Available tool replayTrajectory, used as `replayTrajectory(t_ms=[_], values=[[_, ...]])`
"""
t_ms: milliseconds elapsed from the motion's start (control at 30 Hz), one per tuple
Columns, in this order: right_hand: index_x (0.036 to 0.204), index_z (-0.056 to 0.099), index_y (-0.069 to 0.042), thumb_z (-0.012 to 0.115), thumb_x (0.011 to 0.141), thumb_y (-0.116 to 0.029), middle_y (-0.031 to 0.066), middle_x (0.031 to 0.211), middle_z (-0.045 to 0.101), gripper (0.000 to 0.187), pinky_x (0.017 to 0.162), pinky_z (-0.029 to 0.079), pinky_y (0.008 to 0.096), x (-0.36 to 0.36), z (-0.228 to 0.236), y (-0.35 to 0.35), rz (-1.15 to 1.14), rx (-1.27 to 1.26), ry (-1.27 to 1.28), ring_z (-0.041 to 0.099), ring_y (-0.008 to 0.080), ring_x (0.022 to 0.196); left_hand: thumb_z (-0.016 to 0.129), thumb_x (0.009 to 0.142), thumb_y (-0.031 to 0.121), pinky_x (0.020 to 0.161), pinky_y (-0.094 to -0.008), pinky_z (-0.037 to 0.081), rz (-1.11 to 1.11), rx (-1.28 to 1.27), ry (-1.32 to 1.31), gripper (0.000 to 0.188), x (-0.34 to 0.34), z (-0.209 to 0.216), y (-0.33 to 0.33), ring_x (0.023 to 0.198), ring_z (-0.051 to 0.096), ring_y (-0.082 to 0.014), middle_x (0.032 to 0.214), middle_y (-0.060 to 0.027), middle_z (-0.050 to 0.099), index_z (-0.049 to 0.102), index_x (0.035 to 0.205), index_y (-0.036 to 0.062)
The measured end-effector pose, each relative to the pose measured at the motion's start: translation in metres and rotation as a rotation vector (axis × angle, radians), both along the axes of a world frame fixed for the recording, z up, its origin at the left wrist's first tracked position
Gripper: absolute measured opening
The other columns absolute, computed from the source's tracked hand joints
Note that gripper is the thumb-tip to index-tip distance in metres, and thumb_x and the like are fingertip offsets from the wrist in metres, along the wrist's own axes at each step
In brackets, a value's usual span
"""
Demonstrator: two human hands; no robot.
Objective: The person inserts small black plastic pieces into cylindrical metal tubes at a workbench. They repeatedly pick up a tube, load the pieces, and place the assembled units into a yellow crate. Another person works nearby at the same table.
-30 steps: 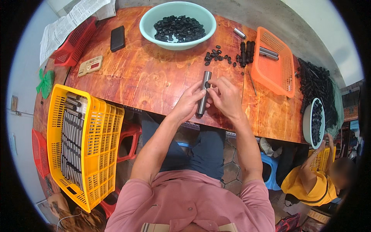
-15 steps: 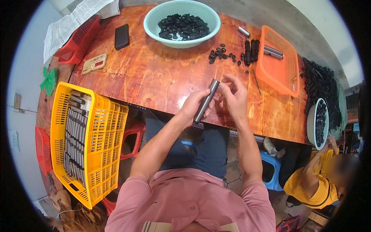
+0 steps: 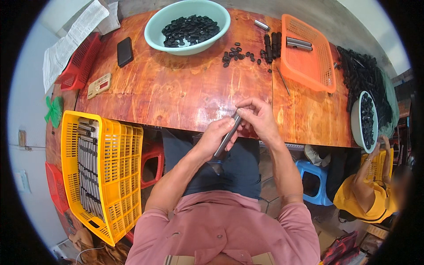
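Note:
A slim dark grey metal tube (image 3: 227, 140) slants over the table's near edge, its upper end pointing away from me. My left hand (image 3: 217, 134) is closed round its middle, thumb along the top. At the upper end, my right hand (image 3: 259, 118) has thumb and forefinger pinched on the tube; whether a small part sits between those fingertips is hidden. Beyond my hands, small black oval plugs (image 3: 232, 56) lie loose on the wooden table (image 3: 176, 90). Many more fill a pale green bowl (image 3: 152, 39) at the far side.
At left stands a yellow crate (image 3: 121, 165) packed with tubes. An orange basket (image 3: 304, 73) holding metal tubes sits far right, beside a thin rod (image 3: 283, 81) and a black heap (image 3: 362, 79). A phone (image 3: 125, 51) lies far left. A person in yellow (image 3: 364, 194) works at right.
Both hands and the tube have come nearer to my body, from above the tabletop to its near edge. My right fingers have closed in on the tube's upper end. The view has shifted slightly.

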State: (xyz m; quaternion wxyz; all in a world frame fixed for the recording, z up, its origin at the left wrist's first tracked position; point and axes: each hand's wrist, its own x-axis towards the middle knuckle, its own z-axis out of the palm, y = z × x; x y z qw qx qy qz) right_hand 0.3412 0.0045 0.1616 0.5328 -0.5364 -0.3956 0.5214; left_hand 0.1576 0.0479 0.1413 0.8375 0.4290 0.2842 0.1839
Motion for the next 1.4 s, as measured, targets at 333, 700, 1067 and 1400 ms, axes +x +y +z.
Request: replayTrajectory(t_ms=[333,700,1067,1400], values=[[0.12,0.063,0.002,0.067,0.096,-0.009,0.0039,0.097,0.068,0.026,0.066,0.05,0.0194,0.011,0.005,-0.004,-0.032,0.167,0.015,0.062,0.006,0.079,0.057,0.104,0.028,0.064,-0.0309,0.049,0.047,0.534,0.215,0.031,-0.006,0.016,0.006,0.07,0.06,-0.015,0.078,-0.0029,0.059,0.065,0.116,-0.0003],[0.113,0.069,0.002,0.067,0.094,-0.008,0.0047,0.092,0.071,0.022,0.061,0.052,0.0239,0.037,-0.003,0.048,0.043,-0.036,-0.388,0.063,0.0085,0.072,0.071,0.09,0.019,0.071,-0.0426,0.053,0.053,1.844,0.518,0.031,0.005,-0.004,0.08,0.084,0.065,-0.0347,0.092,-0.0151,0.063,0.062,0.115,0.0032],[0.106,0.07,0.004,0.066,0.087,0.002,0.0103,0.096,0.073,0.019,0.081,0.055,0.0305,0.033,-0.034,0.051,-0.014,0.16,-0.341,0.07,0.0164,0.09,0.076,0.084,0.014,0.081,-0.0415,0.055,0.194,1.764,0.481,0.031,0.011,-0.01,0.078,0.095,0.067,-0.033,0.104,-0.0143,0.068,0.068,0.113,0.0043],[0.098,0.071,0.002,0.069,0.086,-0.01,0.0164,0.094,0.071,0.017,0.085,0.053,0.0372,0.035,-0.034,0.051,-0.027,0.156,-0.586,0.069,0.0269,0.092,0.076,0.084,0.017,0.081,-0.0401,0.054,0.101,1.787,0.529,0.038,0.01,-0.01,0.077,0.096,0.065,-0.0303,0.104,-0.0108,0.066,0.067,0.12,0.007]])
